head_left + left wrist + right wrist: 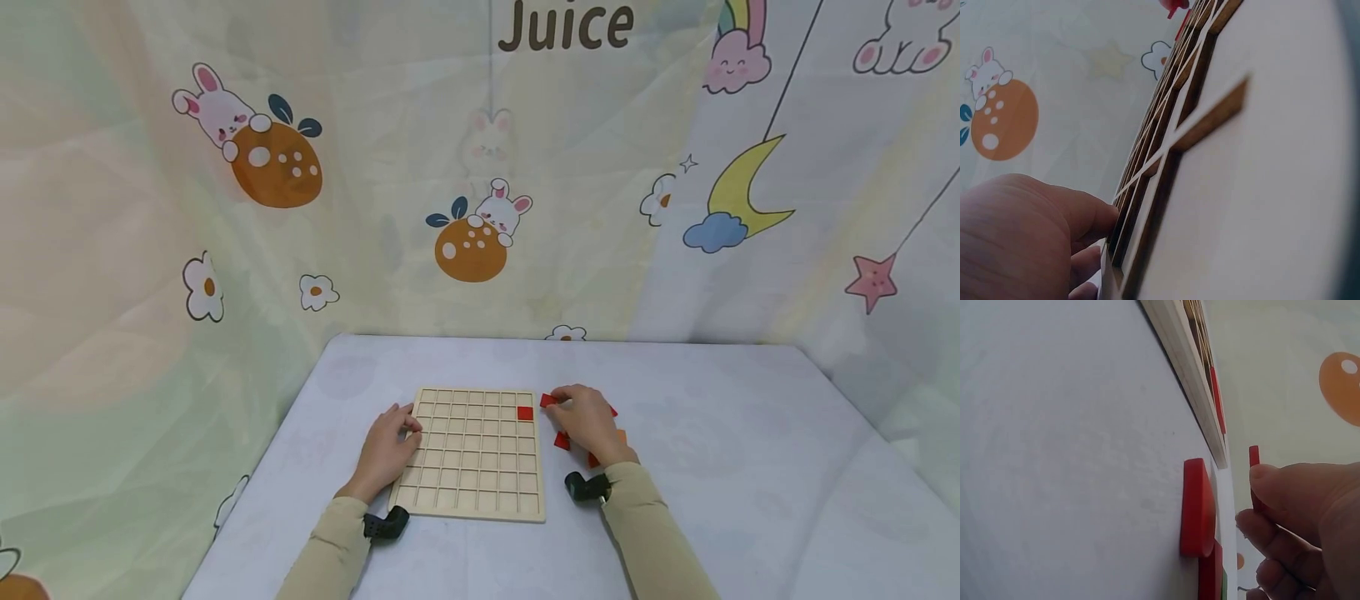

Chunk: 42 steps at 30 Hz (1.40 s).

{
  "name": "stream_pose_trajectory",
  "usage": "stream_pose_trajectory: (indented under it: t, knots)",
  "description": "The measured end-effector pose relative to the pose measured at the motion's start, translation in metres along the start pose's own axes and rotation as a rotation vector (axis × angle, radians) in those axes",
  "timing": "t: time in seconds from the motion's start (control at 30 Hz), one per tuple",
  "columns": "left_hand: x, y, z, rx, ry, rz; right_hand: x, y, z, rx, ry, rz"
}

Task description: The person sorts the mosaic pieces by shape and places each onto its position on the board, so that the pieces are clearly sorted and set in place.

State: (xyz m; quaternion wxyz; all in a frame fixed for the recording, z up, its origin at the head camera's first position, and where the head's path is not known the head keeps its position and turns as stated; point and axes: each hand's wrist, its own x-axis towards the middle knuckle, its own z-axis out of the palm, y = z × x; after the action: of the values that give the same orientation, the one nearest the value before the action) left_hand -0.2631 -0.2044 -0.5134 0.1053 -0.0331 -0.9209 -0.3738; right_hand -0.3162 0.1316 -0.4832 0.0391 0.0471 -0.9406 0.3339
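Note:
A pale wooden grid board [468, 479] lies on the table, with one red square tile [525, 413] in a cell near its far right corner. At the board's left edge, my left hand [386, 450] holds the rim; in the left wrist view its thumb [1094, 215] lies against the edge and the other fingers sit lower, partly hidden. Just off the board's far right corner, my right hand [588, 421] pinches a thin red tile [1254, 456] between thumb and fingers, above the table. Loose red tiles [562, 440] lie under and beside that hand, which partly covers them.
An orange piece [621, 436] shows beside the right hand, and a bit of green [1224, 584] behind the red pieces in the right wrist view. The white-covered table [750, 500] extends right of the board. A printed cloth [375, 167] hangs behind it.

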Motion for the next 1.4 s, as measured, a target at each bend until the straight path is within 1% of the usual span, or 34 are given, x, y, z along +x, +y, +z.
stream_pose_trajectory:
  t: [0.3, 0.53, 0.73, 1.0, 1.07, 1.2, 1.3, 1.4]
  knots:
    - [0.000, -0.001, 0.001, -0.003, -0.007, -0.005, -0.001, -0.002, 0.005, 0.004, 0.004, -0.028]
    - [0.001, 0.000, 0.000, -0.005, 0.003, 0.011, -0.001, -0.010, 0.008, -0.001, 0.021, -0.083]
    - [0.000, 0.000, -0.001, -0.006, -0.002, 0.003, -0.004, -0.017, 0.014, -0.033, -0.001, -0.083]
    - [-0.001, 0.001, -0.001, -0.010, 0.000, 0.001, -0.005, -0.026, 0.022, -0.064, 0.036, -0.185]
    - [-0.001, 0.002, 0.000, -0.010, -0.001, -0.001, -0.004, -0.028, 0.024, -0.072, 0.034, -0.205]
    - [-0.001, 0.001, 0.000, -0.009, -0.001, 0.003, -0.003, -0.031, 0.026, -0.089, 0.030, -0.227]
    - [-0.001, 0.001, 0.000, -0.013, 0.001, 0.005, -0.001, -0.032, 0.027, -0.096, 0.026, -0.229]
    - [-0.002, 0.000, 0.000, -0.015, 0.006, 0.002, 0.000, -0.033, 0.028, -0.097, 0.007, -0.235]
